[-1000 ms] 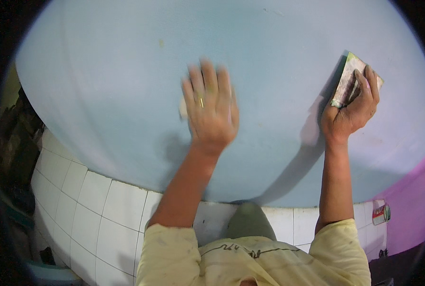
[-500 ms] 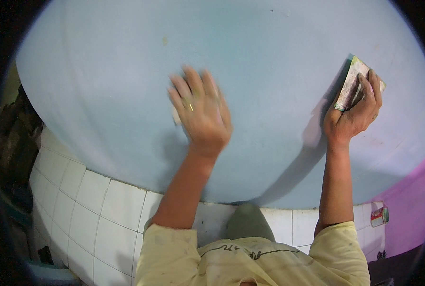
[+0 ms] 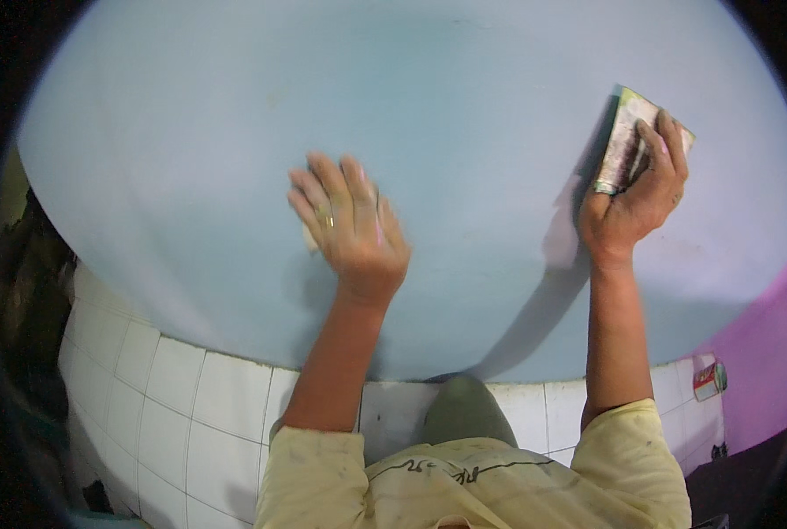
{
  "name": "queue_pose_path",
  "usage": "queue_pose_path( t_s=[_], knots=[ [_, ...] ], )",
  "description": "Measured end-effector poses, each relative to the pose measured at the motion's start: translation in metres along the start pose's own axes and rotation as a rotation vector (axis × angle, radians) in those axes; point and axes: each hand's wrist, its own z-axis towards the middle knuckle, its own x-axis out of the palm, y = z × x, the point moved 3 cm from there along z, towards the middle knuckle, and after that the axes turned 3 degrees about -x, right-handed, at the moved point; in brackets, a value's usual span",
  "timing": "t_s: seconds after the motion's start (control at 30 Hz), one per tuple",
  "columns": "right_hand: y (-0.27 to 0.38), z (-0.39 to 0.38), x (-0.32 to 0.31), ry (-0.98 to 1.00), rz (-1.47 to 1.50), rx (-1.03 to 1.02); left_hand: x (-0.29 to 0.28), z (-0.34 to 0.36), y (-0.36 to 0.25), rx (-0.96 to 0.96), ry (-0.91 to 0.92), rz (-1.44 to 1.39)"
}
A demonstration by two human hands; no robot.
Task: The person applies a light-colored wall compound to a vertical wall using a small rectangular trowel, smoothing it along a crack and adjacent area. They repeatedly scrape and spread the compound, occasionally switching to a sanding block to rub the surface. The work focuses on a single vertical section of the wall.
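head view:

- left hand (image 3: 349,225): one, left of middle, over the wall; fingers stretched out, a little blurred, back of the hand facing the viewer. whether it grips the pale pad under it cannot be told.
- pale pad (image 3: 309,238): one, between left hand and wall; only a small edge shows, on the hand's left side.
- ring (image 3: 330,220): one, yellowish, on a finger of the left hand.
- right hand (image 3: 636,203): one, to the right and slightly farther up; grasping the sheet, two fingers lying across its face.
- sheet (image 3: 622,141): one, flat, whitish with dark smears and greenish edges; tilted in the right hand, in front of the wall. whether it touches the wall cannot be told.
- wall (image 3: 473,176): light blue, across the far side; arm shadow left of the right forearm.
- purple wall (image 3: 768,353): at right.
- tin (image 3: 709,381): red, white and green, near right, by the purple wall.
- floor (image 3: 226,397): white tiles, near side.
- shirt (image 3: 499,494): yellow, nearest, dark marks on it.
- trouser leg (image 3: 468,410): grey-green, just beyond the shirt.
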Motion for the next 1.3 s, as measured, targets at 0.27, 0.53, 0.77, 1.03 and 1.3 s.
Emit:
queue_pose_path(
  t_s=[0.27,0.53,0.77,1.03,1.3],
  knots=[
    [-0.019,0.001,-0.005,-0.025,0.016,-0.010,-0.023,-0.244,0.026,0.017,0.792,0.065],
    [-0.017,0.003,-0.029,0.088,0.074,0.080,-0.112,-0.183,0.052,-0.247,0.650,-0.229],
    [-0.005,-0.139,-0.126,0.647,-0.029,0.113,-0.172,-0.137,0.094,-0.468,0.395,-0.078],
    [-0.073,-0.182,-0.170,0.447,-0.314,0.477,-0.187,-0.131,0.134,-0.428,0.256,0.096],
    [-0.102,-0.166,-0.163,0.248,-0.257,0.455,-0.150,-0.026,0.096,-0.133,0.012,0.096]
  ],
)
